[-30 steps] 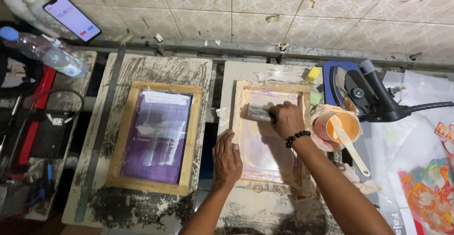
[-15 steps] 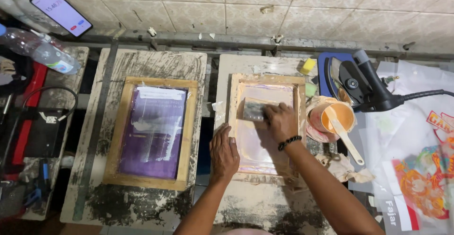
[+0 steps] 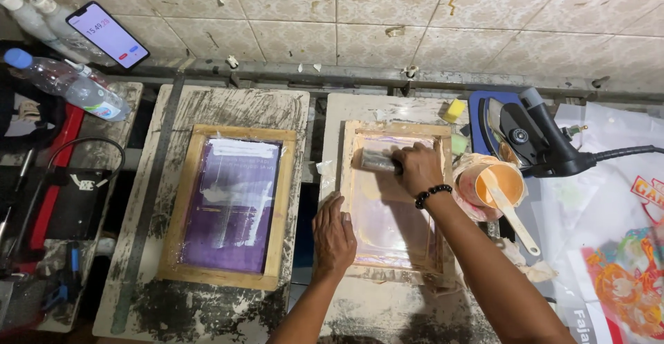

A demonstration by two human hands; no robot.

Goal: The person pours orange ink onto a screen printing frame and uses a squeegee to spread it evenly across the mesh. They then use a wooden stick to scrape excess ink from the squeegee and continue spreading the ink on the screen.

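My right hand (image 3: 418,167) is closed around the squeegee (image 3: 377,161), which lies on the mesh near the far end of the wooden screen frame (image 3: 394,198). My left hand (image 3: 333,237) lies flat with fingers spread, pressing on that frame's left rail. The frame sits on a paint-smeared board on the counter (image 3: 387,313). Just right of it stands an orange ink cup (image 3: 492,183) with a spatula in it. A second frame with a purple screen (image 3: 232,205) rests to the left.

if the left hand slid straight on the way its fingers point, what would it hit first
The left hand lies flat on the near left rail of the wooden frame, fingers pointing away toward the wall. Sliding on, it would likely follow that rail and first meet the squeegee held by the right hand.
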